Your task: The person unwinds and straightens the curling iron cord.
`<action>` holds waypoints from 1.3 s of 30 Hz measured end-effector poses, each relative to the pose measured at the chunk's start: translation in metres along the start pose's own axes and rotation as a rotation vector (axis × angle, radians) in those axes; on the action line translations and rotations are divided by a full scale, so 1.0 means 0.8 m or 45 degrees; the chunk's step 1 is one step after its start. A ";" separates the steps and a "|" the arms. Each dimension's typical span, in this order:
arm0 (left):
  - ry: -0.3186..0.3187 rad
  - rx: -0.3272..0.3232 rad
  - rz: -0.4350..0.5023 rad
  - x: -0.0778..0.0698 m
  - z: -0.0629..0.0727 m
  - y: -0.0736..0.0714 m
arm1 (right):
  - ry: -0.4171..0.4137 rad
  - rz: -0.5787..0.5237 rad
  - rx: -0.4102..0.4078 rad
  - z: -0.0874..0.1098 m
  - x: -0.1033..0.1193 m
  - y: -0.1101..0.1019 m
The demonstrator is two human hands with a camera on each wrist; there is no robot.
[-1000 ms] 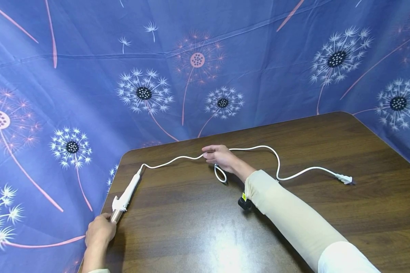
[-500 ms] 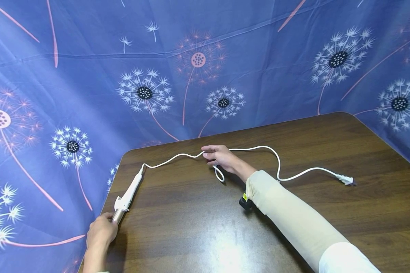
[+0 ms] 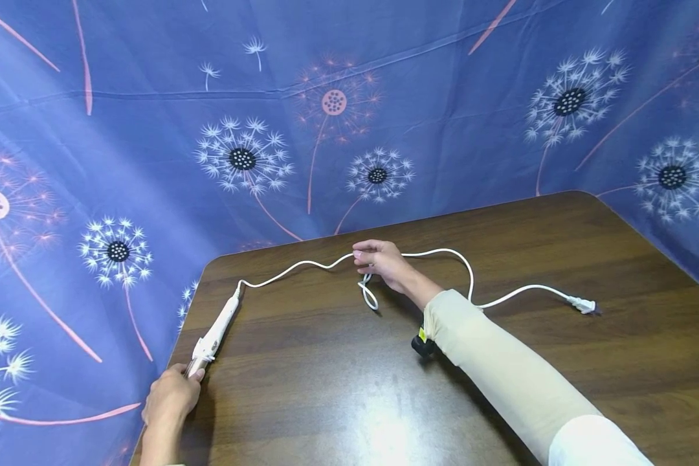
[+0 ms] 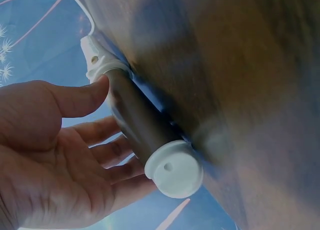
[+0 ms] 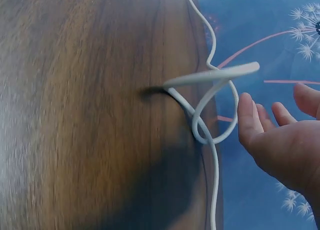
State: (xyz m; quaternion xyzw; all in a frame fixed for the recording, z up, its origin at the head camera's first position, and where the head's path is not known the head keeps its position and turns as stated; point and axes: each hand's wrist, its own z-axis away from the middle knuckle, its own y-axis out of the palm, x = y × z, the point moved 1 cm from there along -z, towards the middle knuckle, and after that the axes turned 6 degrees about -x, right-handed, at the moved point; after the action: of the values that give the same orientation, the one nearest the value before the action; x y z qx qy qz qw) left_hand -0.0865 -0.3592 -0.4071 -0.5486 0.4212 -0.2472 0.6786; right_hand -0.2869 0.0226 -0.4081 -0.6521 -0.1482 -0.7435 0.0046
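Note:
A curling iron [image 3: 216, 334] with a white handle and a brown metallic barrel lies slanted along the table's left side. My left hand [image 3: 171, 395] holds it by the barrel; in the left wrist view the thumb presses near the handle collar and the fingers curl behind, close to the white end cap [image 4: 177, 170]. Its white cord [image 3: 291, 268] runs across the table, looped midway. Over that loop is my right hand [image 3: 381, 262], fingers loosely bent. In the right wrist view the cord loop [image 5: 200, 110] is beside the thumb tip, with no finger curled around it.
The plug [image 3: 582, 304] at the cord's end lies on the right part of the brown wooden table [image 3: 303, 362]. Blue cloth [image 3: 460, 129] with a dandelion print hangs behind the table and at its sides. A black wrist camera [image 3: 422, 346] sits under the right sleeve.
My left thumb has come onto the barrel, and the curling iron has rolled a little. My right hand has shifted slightly right, and the small cord loop has turned beneath it.

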 end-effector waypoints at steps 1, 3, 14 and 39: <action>-0.003 -0.004 -0.002 0.000 0.000 0.000 | -0.002 0.002 -0.007 0.000 0.001 -0.002; -0.007 -0.008 -0.003 0.000 0.000 0.000 | -0.007 0.006 -0.016 0.001 0.003 -0.005; -0.023 -0.013 -0.006 -0.001 0.000 0.003 | 0.007 -0.009 -0.057 0.008 0.005 -0.025; 0.038 -0.265 0.087 -0.016 -0.005 -0.003 | 0.208 0.070 -0.204 0.038 0.052 -0.106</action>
State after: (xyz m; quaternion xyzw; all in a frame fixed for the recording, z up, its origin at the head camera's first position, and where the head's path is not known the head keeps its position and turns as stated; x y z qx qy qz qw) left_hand -0.0963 -0.3522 -0.4014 -0.5977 0.4731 -0.1872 0.6196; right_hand -0.2808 0.1184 -0.3826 -0.5915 -0.0697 -0.8032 -0.0150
